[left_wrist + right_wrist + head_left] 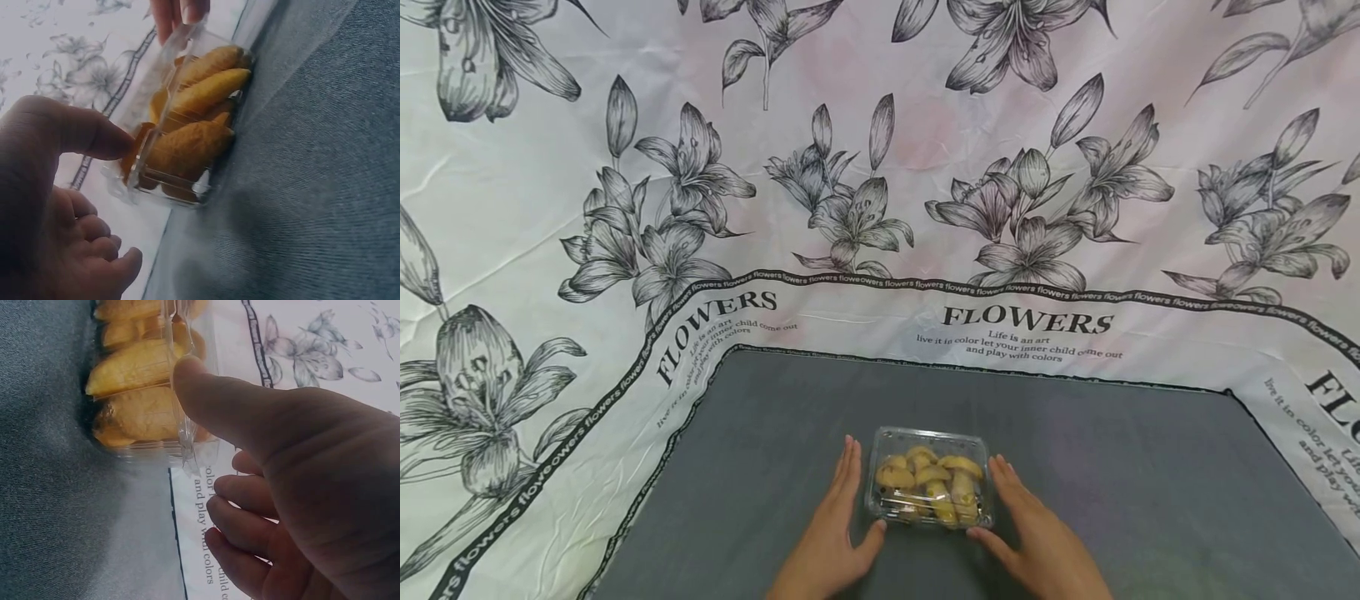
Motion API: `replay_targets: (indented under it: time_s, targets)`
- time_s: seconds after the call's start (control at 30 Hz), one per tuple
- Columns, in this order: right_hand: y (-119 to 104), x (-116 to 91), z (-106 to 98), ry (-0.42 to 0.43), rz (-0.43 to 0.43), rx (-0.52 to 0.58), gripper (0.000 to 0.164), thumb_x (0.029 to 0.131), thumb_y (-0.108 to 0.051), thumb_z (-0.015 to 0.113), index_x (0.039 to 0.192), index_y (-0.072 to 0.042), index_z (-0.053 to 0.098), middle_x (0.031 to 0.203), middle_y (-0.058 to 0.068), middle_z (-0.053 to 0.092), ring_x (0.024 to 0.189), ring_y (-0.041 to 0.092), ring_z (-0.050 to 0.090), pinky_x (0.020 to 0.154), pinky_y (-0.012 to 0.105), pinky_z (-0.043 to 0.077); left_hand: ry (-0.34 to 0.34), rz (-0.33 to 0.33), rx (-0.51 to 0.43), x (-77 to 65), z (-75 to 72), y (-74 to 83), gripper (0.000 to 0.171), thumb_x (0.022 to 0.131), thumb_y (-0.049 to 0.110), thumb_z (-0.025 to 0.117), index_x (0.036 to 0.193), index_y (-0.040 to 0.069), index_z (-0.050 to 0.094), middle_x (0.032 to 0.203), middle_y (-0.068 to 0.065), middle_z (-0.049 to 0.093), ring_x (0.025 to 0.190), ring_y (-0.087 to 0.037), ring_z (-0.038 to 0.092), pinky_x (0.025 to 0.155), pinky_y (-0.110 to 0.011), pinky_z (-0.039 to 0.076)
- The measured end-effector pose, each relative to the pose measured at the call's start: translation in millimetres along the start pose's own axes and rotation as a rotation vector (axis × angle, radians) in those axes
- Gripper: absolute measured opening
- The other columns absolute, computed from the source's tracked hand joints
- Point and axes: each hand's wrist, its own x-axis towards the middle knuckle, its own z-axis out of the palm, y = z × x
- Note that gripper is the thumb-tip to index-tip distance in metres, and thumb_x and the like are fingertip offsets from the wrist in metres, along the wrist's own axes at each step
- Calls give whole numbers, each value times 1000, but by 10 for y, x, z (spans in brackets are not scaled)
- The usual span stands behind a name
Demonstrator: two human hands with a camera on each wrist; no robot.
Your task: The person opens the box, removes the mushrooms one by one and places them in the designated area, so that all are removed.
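Note:
A clear plastic clamshell box [931, 433] sits on the grey cloth, its lid down over several yellow mushrooms [953, 492] with rounded caps and thick stems. My left hand [831, 529] stands at the box's left side, fingers straight and thumb at the near left corner. On the opposite side is my right hand [1037, 529], its fingers extended along the wall and its thumb at the near right corner. Each wrist view shows a thumb tip at the lid's rim, the left thumb [103, 137] and the right thumb [200, 384], with the other fingers beside the box.
Grey cloth [775, 417] covers the work surface around the box. Behind and at the sides hangs a white sheet [865, 321] printed with black flowers and lettering, and its dark border follows the surface's edge.

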Motion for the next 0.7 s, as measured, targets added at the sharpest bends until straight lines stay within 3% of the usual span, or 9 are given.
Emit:
replay_targets:
  time_s: [0.2,0.47,0.7]
  targets:
    - [10,-6,23,26,-20,2,93,94,-48,78,166,-9,34,170,13,33,146,42,48,101,63,52,-6,-33,-23,17,49,-76,97,99,19,70,170,8,4,177,-6,0,162,-29,10,121,-60,28]
    - [28,-9,49,40,-44,16,91,95,-49,77,165,-9,37,170,13,35,143,41,52,101,61,53,-43,-151,-84,51,100,-130,89,106,28,63,172,21,3,177,-3,5,161,-29,15,124,-62,21]
    - [34,2,51,18,-27,27,90,94,-47,78,166,-12,37,170,13,35,139,43,55,97,61,54,-26,-204,-149,84,145,-140,78,108,30,58,171,15,15,173,-11,25,157,-33,29,124,-60,23]
